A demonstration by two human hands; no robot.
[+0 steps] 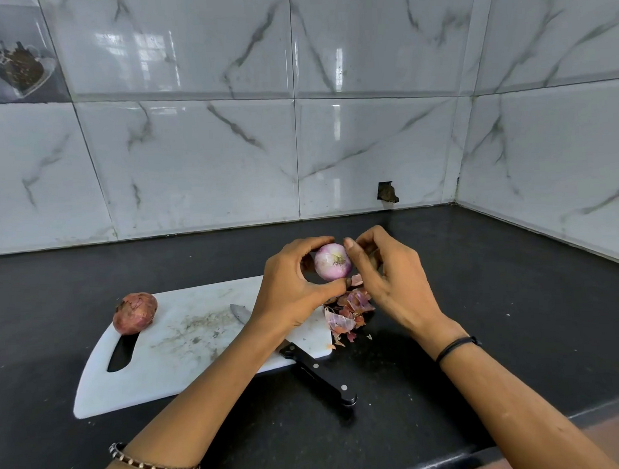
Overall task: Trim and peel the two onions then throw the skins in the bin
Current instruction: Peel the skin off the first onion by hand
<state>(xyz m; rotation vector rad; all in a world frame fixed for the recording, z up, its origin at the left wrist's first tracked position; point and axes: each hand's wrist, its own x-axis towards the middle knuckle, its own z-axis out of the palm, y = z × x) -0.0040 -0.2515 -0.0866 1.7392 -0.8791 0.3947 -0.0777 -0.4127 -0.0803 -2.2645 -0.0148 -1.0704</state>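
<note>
The knife (316, 371) under your left forearm crosses the cutting board's (185, 344) near edge, with skins (349, 312) heaped at its right edge and the unpeeled onion (135, 313) at its left end. Above the skins, your left hand (295, 284) grips the peeled onion (333, 262) and your right hand (390, 277) pinches its side, root end facing you.

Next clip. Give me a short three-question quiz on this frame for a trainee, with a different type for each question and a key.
1. True or false: the unpeeled onion lies on the cutting board.
2. Where are the loose skins? A) at the board's right end; B) in a bin; C) in a bowl.
3. Short answer: what are the left hand and right hand both touching?
Key: 1 true. 2 A. 3 the peeled onion.
</note>
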